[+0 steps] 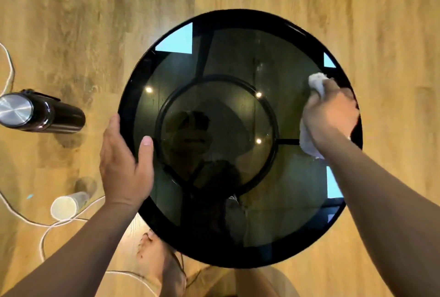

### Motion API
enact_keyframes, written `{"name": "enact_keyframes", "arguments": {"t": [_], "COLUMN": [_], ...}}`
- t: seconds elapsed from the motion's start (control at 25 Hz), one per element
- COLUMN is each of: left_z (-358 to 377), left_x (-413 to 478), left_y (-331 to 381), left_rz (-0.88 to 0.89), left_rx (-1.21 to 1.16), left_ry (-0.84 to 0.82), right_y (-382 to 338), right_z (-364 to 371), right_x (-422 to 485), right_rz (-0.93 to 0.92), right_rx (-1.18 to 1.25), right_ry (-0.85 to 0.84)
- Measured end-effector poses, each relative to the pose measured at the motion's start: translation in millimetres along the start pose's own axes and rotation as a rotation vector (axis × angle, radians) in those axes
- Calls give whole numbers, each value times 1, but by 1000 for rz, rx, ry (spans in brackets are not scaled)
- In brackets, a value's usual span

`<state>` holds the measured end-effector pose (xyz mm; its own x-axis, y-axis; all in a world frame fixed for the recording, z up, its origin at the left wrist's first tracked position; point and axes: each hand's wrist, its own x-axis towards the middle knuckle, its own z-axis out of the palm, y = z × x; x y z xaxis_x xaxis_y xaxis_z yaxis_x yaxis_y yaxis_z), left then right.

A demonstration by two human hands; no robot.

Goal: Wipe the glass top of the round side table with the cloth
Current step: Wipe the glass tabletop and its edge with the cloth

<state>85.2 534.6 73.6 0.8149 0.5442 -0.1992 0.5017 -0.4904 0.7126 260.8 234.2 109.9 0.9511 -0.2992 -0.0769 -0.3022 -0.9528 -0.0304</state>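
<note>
The round side table (238, 22) has a dark glass top in a black rim, seen from straight above, with a black ring frame showing through the glass. My right hand (331, 115) presses a crumpled white cloth (317, 82) onto the glass near the right rim; cloth shows beyond the fingers and under the wrist. My left hand (126, 163) grips the table's left rim, thumb on the glass and fingers down the outside.
A dark flask with a steel lid (40, 113) stands on the wooden floor left of the table. A pale cup (67, 206) and a white cable (45, 225) lie at lower left. My bare foot (157, 261) is under the table's near edge.
</note>
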Motion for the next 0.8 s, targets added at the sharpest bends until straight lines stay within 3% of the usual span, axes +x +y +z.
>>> {"name": "enact_keyframes", "arguments": {"t": [0.08, 0.2, 0.24, 0.32, 0.4, 0.6, 0.68, 0.8], "left_z": [0, -4, -8, -19, -28, -33, -36, -39], "left_x": [2, 4, 7, 15, 23, 14, 14, 18], "left_y": [0, -6, -8, -12, -13, 0, 5, 10], "left_rz": [11, -73, -113, -138, -168, -151, -149, -199], "left_rx": [-7, -39, -50, -16, 10, -46, 21, -27], "left_ry": [-6, -33, -44, -101, -104, -35, -54, -41], "right_y": [-73, -177, -192, -175, -113, 102, 113, 64], "right_z": [13, 16, 14, 11, 9, -18, -15, 5], "right_x": [-41, -143, -166, -157, -114, -27, -54, -138], "right_rz": [-182, -684, -860, -945, -794, -22, 61, 50], "right_rx": [66, 88, 69, 90, 85, -141, -119, 19], "right_ry": [-37, -344, -444, -451, -279, -109, -110, -86]}}
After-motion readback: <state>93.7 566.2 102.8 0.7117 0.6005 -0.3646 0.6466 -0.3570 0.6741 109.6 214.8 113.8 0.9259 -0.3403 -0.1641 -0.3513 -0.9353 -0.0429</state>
